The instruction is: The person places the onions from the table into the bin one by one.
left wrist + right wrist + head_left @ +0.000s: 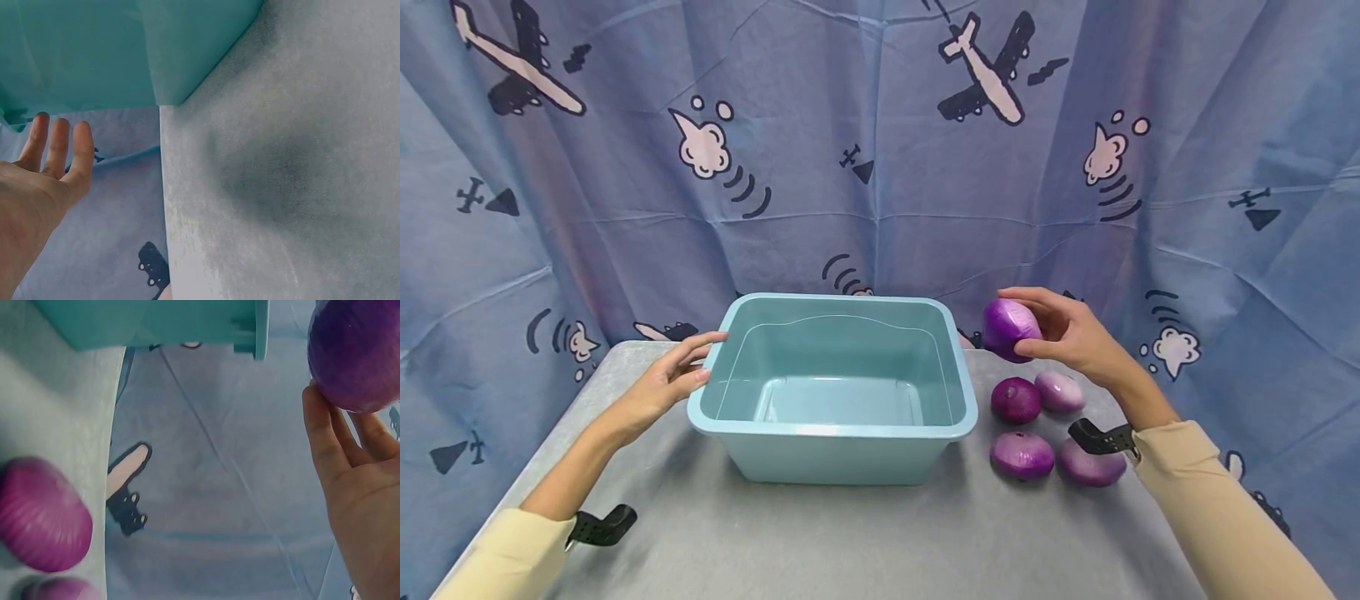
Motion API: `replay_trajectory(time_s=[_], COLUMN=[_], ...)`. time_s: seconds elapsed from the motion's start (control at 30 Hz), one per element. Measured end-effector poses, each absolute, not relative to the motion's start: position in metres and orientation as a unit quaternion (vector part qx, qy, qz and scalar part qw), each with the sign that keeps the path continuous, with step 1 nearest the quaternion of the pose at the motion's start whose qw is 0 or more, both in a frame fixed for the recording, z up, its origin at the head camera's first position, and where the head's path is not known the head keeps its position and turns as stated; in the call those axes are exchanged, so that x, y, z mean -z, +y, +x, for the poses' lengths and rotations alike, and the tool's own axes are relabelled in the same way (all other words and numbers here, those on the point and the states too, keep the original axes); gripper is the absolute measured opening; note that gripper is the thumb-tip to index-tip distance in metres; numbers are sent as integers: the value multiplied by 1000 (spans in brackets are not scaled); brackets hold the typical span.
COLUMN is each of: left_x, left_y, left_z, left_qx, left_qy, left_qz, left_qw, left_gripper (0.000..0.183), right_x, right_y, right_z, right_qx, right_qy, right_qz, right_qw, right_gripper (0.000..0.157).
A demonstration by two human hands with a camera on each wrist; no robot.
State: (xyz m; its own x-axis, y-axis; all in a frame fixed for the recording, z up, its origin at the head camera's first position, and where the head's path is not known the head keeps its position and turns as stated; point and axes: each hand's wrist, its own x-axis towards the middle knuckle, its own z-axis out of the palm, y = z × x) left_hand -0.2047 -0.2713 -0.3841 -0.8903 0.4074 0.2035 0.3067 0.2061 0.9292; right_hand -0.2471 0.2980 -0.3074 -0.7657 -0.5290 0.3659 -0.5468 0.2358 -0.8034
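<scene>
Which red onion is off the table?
The red onion pinched in the right hand; the other four onions all rest on the grey table.

Found no legible text, label, brand, number or sign. Noted only printed pictures (988,79) on the curtain (925,179) behind the grip of the right hand (1071,329).

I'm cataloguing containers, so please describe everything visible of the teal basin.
The teal basin looks like smooth plastic: rectangular, rounded at the corners, with an outturned rim and walls tapering to a narrower base. A thin line runs along the inner walls. It stands upright and empty on the gray table. The left hand touches its rim on the left side.
</scene>
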Motion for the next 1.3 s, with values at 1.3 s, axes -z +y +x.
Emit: replay_trajectory(time_s=[1.3], left_x=[386], left_y=[-270], left_z=[-205], left_qx=[-600], left_qy=[763], left_qz=[235], left_qw=[55], left_gripper=[52], right_x=[309], right_y=[232], right_z=[-251], right_qx=[-533], right_qy=[-751], right_qz=[386], right_qw=[-48], right_gripper=[57])
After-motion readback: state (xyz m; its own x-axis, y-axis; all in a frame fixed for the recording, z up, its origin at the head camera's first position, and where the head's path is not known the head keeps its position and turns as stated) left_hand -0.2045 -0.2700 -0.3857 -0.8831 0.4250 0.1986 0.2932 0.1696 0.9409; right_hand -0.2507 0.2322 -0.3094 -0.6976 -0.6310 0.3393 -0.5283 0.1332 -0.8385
